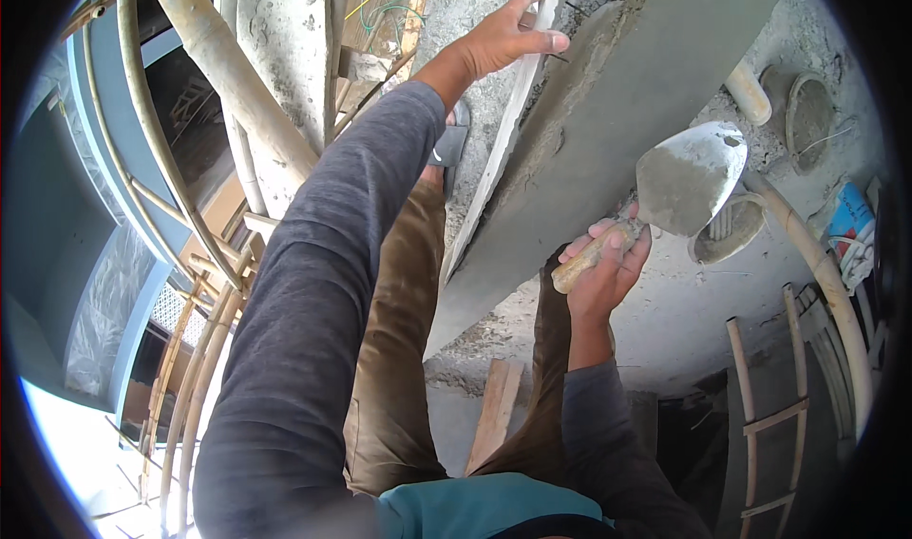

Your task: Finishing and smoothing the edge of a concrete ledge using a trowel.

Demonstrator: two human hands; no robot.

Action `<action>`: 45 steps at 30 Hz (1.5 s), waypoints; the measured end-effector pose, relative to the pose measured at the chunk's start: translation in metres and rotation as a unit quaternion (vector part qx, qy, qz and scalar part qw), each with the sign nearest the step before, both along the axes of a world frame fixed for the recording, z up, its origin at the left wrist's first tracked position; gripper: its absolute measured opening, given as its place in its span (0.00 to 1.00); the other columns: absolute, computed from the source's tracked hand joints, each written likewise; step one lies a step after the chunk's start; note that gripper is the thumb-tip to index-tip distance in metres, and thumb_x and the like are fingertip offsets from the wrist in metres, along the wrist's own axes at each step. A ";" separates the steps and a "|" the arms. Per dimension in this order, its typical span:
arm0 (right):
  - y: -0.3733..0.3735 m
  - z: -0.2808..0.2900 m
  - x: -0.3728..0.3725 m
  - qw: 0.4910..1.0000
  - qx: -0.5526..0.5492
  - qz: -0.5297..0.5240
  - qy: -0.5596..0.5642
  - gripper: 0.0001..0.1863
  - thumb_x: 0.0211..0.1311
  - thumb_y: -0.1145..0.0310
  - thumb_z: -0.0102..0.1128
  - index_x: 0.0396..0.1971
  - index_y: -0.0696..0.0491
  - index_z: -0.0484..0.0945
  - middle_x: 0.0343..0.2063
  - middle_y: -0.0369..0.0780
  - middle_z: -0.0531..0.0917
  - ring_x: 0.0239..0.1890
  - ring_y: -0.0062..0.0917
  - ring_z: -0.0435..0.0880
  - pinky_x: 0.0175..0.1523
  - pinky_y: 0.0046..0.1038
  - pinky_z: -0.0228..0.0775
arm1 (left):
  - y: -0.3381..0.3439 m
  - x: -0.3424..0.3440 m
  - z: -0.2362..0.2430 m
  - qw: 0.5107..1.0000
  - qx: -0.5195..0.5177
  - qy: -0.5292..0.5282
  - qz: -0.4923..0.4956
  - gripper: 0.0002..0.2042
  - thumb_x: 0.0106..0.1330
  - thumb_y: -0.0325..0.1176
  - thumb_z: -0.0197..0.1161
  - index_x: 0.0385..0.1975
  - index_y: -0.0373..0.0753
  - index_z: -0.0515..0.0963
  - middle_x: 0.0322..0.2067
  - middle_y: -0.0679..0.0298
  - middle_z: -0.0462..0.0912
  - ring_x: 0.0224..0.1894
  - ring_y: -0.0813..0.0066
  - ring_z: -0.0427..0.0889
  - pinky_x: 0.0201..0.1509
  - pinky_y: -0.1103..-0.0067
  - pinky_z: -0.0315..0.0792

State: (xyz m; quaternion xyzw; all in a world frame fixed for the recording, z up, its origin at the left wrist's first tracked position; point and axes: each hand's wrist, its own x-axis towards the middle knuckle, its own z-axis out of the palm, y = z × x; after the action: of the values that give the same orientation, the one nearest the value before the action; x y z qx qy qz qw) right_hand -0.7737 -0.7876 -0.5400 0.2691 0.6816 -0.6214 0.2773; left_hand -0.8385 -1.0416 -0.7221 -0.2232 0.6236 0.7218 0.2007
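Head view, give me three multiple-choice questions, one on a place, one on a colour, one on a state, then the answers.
1. Where is the left hand?
A. on the top edge of the wall
B. on the ladder
C. on the trowel

2. What colour are the sleeves?
A. red
B. grey
C. white

3. How is the trowel blade?
A. clean and shiny
B. smeared with grey mortar
C. snapped in two

Answers:
1. A, its fingers rest on the edge.
2. B, both forearms show grey cloth.
3. B, the right hand grips the wooden handle and the blade carries a grey coat.
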 end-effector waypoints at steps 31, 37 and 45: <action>0.011 0.000 0.003 0.999 -0.024 0.002 0.024 0.30 0.69 0.62 0.46 0.65 0.59 0.50 0.33 0.42 0.75 0.19 0.24 0.75 0.23 0.27 0.73 | 0.023 0.142 0.014 0.992 0.030 -0.079 0.093 0.45 0.51 0.55 0.65 0.67 0.37 0.60 0.46 0.64 0.71 0.50 0.72 0.69 0.59 0.72 0.64; 0.024 0.026 0.002 0.998 -0.018 0.003 0.061 0.28 0.70 0.64 0.46 0.63 0.59 0.52 0.33 0.41 0.75 0.20 0.23 0.75 0.24 0.27 0.73 | 0.019 0.119 0.061 0.993 -0.044 -0.026 0.104 0.54 0.47 0.53 0.69 0.72 0.37 0.48 0.66 0.40 0.58 0.68 0.49 0.60 0.71 0.68 0.53; 0.063 0.112 0.000 0.999 0.025 0.014 0.045 0.26 0.69 0.66 0.48 0.61 0.61 0.53 0.33 0.41 0.74 0.21 0.22 0.74 0.25 0.27 0.73 | -0.014 0.054 0.140 0.975 -0.156 0.075 0.139 0.56 0.44 0.55 0.72 0.71 0.34 0.50 0.60 0.40 0.65 0.66 0.51 0.62 0.70 0.67 0.54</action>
State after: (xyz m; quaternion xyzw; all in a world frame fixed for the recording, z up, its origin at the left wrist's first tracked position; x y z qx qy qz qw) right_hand -0.7738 -0.7242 -0.4279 0.2379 0.7123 -0.6119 0.2483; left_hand -0.7845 -1.0555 -0.5822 -0.2820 0.7042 0.6514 0.0137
